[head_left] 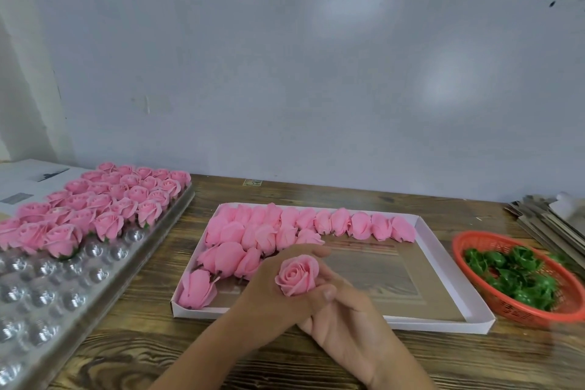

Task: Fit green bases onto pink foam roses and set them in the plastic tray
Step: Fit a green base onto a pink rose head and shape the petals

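A pink foam rose (297,275) faces up between both hands, over the near part of the white box (443,266). My left hand (275,291) grips it from the left, fingers curled over the top and thumb beneath. My right hand (345,317) is under the rose from the right, fingertips at its underside; whether a green base is there is hidden. The clear plastic tray (63,301) at left holds several finished roses (107,199) in its far rows. Loose green bases (519,275) lie in an orange basket (471,241).
The white box holds several loose pink roses (269,234) along its far and left sides. Flat cardboard pieces (550,222) are stacked at the far right. Newspaper (28,180) lies behind the tray. A pale wall panel rises behind the wooden table (158,348).
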